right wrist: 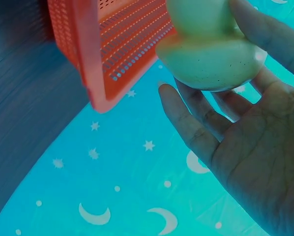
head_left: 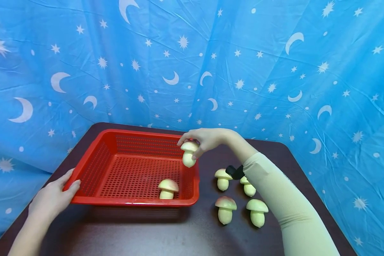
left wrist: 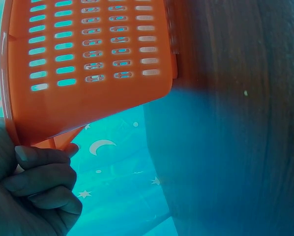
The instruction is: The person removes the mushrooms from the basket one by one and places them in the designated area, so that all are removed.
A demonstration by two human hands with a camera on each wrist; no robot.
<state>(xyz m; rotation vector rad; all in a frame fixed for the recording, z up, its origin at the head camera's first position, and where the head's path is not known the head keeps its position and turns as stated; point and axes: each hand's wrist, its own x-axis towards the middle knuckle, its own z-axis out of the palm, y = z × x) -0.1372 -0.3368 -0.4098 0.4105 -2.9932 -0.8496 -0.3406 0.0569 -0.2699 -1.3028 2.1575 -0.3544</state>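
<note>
A red plastic basket [head_left: 137, 202] with slotted walls stands on the left of the dark table. My left hand [head_left: 52, 197] grips its near left corner; in the left wrist view the fingers [left wrist: 51, 179] curl beneath the rim. Over the basket's right end, my right hand [head_left: 204, 139] holds a toy mushroom [head_left: 189, 153] upright, cap on top. The right wrist view shows this mushroom [right wrist: 211, 61] between thumb and fingers. Inside the basket, near its front right corner, sits another mushroom [head_left: 168, 188].
Right of the basket several mushrooms stand on the table [head_left: 192, 238]: a front left one [head_left: 225, 210], a front right one [head_left: 257, 213], a back left one [head_left: 223, 180] and one [head_left: 249, 187] partly behind the right arm. A blue star-and-moon cloth [head_left: 185, 64] hangs behind.
</note>
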